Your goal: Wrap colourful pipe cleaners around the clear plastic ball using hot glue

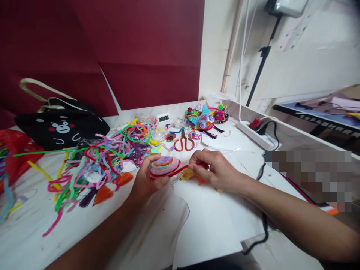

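Note:
My left hand [150,176] is closed around a rounded piece [165,165] covered in coiled pipe cleaners, with rings of purple, orange, blue, pink and red. From its edge a red pipe cleaner [178,170] stretches to the right. The fingers of my right hand [206,167] pinch the far part of that strand. Just beyond the hands lie scissors [184,142] with orange-red handles. Under the right hand some yellow and orange bits show in part; their kind is hidden.
A big tangle of pipe cleaners [104,157] spreads across the left, before a black bag [62,127]. Finished-looking colourful pipe-cleaner figures [206,120] stand at the back, near a small digital clock [163,119]. A power strip [257,135] with a black cable runs along the right edge.

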`<state>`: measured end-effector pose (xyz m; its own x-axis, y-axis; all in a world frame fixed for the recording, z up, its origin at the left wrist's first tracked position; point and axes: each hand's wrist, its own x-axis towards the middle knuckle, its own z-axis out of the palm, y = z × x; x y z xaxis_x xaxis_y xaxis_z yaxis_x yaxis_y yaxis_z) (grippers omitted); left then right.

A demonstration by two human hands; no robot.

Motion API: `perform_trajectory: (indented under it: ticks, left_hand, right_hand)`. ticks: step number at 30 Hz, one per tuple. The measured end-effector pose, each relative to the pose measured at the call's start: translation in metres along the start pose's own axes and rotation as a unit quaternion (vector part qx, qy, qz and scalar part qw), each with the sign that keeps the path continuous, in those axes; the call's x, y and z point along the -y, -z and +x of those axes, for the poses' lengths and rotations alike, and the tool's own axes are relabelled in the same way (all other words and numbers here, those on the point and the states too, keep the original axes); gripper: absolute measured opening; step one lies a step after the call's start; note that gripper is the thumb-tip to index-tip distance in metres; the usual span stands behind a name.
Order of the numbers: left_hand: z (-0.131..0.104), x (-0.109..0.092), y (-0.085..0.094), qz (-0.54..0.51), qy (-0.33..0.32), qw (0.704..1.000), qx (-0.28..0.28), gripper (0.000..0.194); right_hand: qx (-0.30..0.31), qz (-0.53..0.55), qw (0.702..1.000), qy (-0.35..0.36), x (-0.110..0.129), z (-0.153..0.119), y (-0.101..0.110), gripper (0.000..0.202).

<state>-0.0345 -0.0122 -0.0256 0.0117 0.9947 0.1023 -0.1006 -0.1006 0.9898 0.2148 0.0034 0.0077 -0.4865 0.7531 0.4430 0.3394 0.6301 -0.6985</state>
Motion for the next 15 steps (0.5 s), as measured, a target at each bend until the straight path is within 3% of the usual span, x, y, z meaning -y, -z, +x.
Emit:
perform_trajectory:
  ticks: [15]
  left_hand:
    - [-0.0066,-0.0063,-0.0016,-0.011,0.034,0.997,0.063,0.067]
  right_hand:
    - [0.030,0.063,0.995,-0.073,-0.0022,0.0010,-0.0023,0.016]
